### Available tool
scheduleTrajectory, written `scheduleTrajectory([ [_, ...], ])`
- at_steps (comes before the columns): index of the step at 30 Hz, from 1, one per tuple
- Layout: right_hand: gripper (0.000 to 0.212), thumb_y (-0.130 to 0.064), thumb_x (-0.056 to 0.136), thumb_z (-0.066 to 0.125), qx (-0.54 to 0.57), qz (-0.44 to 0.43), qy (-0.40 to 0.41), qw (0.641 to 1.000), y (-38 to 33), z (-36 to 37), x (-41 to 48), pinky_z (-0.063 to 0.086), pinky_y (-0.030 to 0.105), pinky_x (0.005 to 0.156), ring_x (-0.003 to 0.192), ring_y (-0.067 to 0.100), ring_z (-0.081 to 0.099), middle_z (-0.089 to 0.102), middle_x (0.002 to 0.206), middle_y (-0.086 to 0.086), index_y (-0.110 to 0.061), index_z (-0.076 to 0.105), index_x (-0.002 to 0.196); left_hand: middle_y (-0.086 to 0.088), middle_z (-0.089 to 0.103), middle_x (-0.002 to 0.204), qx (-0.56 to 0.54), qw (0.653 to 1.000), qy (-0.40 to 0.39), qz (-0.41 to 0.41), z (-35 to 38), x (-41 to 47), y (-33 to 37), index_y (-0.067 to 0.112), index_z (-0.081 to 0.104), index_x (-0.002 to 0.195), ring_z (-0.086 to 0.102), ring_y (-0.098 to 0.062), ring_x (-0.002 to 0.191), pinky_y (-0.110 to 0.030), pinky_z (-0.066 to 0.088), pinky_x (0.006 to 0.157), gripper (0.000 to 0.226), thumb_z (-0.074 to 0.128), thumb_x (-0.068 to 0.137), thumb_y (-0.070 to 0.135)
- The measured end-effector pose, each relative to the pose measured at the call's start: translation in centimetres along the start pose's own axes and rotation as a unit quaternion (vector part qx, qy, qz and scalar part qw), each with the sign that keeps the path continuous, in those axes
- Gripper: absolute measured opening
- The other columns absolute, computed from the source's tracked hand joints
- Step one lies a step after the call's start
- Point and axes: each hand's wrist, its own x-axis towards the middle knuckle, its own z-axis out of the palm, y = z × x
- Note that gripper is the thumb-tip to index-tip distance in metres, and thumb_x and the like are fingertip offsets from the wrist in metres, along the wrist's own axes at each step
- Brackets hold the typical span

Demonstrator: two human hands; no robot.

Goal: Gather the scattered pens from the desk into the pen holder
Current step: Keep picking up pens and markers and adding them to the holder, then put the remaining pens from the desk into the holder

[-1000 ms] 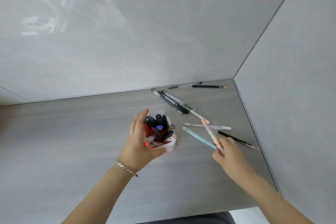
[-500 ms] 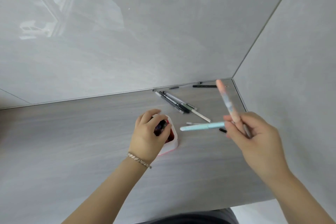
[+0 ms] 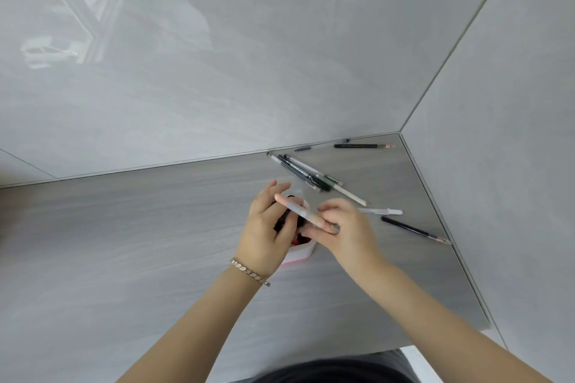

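A white and red pen holder (image 3: 300,253) stands on the grey desk (image 3: 124,242), mostly hidden by my hands. My left hand (image 3: 264,233) wraps around its left side. My right hand (image 3: 345,230) holds a pink and white pen (image 3: 298,211) slanted over the holder's mouth. Whether the light blue pen is still in that hand is hidden. Loose on the desk lie a cluster of black and clear pens (image 3: 306,172), a white pen (image 3: 382,211), a black pencil (image 3: 413,230) and another black pencil (image 3: 362,145) by the back wall.
Grey walls close the desk at the back and right, meeting in a corner (image 3: 399,134). A small dark pen cap (image 3: 302,149) lies near the back wall. The desk's front edge (image 3: 389,348) runs just above my dark clothing.
My right hand has come down and left from mid-air, bringing the pink pen over the holder. The light blue pen no longer shows. My left hand stays on the holder.
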Motion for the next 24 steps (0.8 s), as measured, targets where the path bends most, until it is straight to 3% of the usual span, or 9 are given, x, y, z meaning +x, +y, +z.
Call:
scheduleTrajectory([
  [3,0.016,-0.024,0.089,0.052,0.018,0.016,0.015,1.0,-0.2,-3.0,-1.8,0.034,0.002,0.068,0.076,-0.002,0.047,0.047,0.078,-0.002,-0.013,0.064,0.088,0.007,0.045,0.124,0.012,1.0,-0.011,0.001,-0.2,0.0,0.1,0.011,0.066,0.098,0.032,-0.016,0.131,-0.026,0.028,0.106,0.042,0.035,0.081,0.033],
  [6,0.026,-0.012,0.092,0.047,0.007,0.027,-0.059,0.998,-0.8,-7.5,-3.9,0.036,0.002,0.07,0.078,0.002,0.049,0.048,0.083,-0.002,-0.029,0.06,0.106,0.009,0.045,0.124,0.006,1.0,-0.011,-0.022,-0.1,0.0,0.1,0.012,0.066,0.099,0.031,-0.015,0.131,-0.008,0.02,0.102,0.035,0.039,0.084,0.028],
  [10,0.017,-0.014,0.078,0.068,-0.104,-0.01,-0.071,0.992,-1.8,-9.7,-4.3,0.038,0.003,0.071,0.091,0.004,0.055,0.065,0.084,-0.011,-0.027,0.071,0.088,0.006,0.047,0.122,0.002,1.0,-0.003,-0.027,0.2,0.0,0.1,0.01,0.066,0.097,0.036,-0.023,0.131,-0.024,0.025,0.104,0.027,0.043,0.083,0.013],
  [13,0.007,-0.018,0.077,0.068,-0.159,-0.038,-0.079,0.983,-2.7,-7.4,-2.8,0.044,0.016,0.073,0.08,0.008,0.06,0.068,0.083,-0.007,-0.021,0.071,0.082,0.006,0.046,0.122,0.008,1.0,-0.006,-0.017,0.0,0.0,0.1,0.011,0.066,0.097,0.035,-0.019,0.13,-0.025,0.026,0.105,0.03,0.041,0.085,0.021],
  [15,0.01,-0.02,0.079,0.066,-0.176,-0.055,-0.056,0.981,-2.7,-4.5,-1.5,0.049,0.034,0.074,0.083,0.022,0.063,0.069,0.089,0.003,-0.016,0.069,0.088,0.007,0.045,0.122,0.011,1.0,-0.016,-0.005,-0.1,0.0,0.1,0.011,0.066,0.098,0.031,-0.005,0.129,-0.011,0.022,0.105,0.036,0.037,0.084,0.028],
  [18,0.022,-0.025,0.085,0.049,-0.147,-0.127,0.013,0.981,-2.3,-0.1,-0.4,0.05,0.035,0.071,0.085,0.026,0.062,0.063,0.097,0.009,-0.012,0.062,0.097,0.01,0.043,0.124,0.007,0.999,-0.037,-0.001,-0.4,0.1,0.0,0.012,0.064,0.101,0.024,0.008,0.129,0.001,0.017,0.103,0.044,0.031,0.083,0.035],
  [21,0.051,-0.045,0.092,0.026,-0.095,-0.112,0.002,0.989,-1.5,2.5,-0.4,0.035,0.034,0.103,0.121,0.021,0.04,0.047,0.131,0.014,-0.011,0.042,0.126,0.019,0.038,0.128,-0.016,0.998,-0.055,-0.02,-0.7,-0.2,-0.2,0.025,0.056,0.111,0.018,0.011,0.131,0.002,0.015,0.103,0.043,0.025,0.083,0.04],
  [22,0.069,-0.058,0.088,0.015,-0.097,-0.1,-0.015,0.99,-1.2,2.9,-0.5,0.02,0.035,0.114,0.136,0.02,0.021,0.031,0.147,0.013,-0.012,0.023,0.14,0.023,0.037,0.128,-0.025,0.998,-0.057,-0.018,-0.8,-0.3,-0.3,0.028,0.051,0.113,0.017,0.017,0.13,0.001,0.015,0.104,0.041,0.025,0.084,0.039],
  [24,0.087,-0.074,0.075,0.005,-0.121,-0.076,-0.092,0.986,-1.1,2.7,-0.5,-0.004,0.039,0.118,0.14,0.012,-0.015,-0.006,0.154,-0.002,-0.018,-0.015,0.139,0.026,0.035,0.129,-0.038,0.998,-0.055,-0.018,-1.0,-0.3,-0.4,0.032,0.046,0.116,0.016,0.021,0.128,-0.001,0.014,0.106,0.038,0.025,0.085,0.039],
])
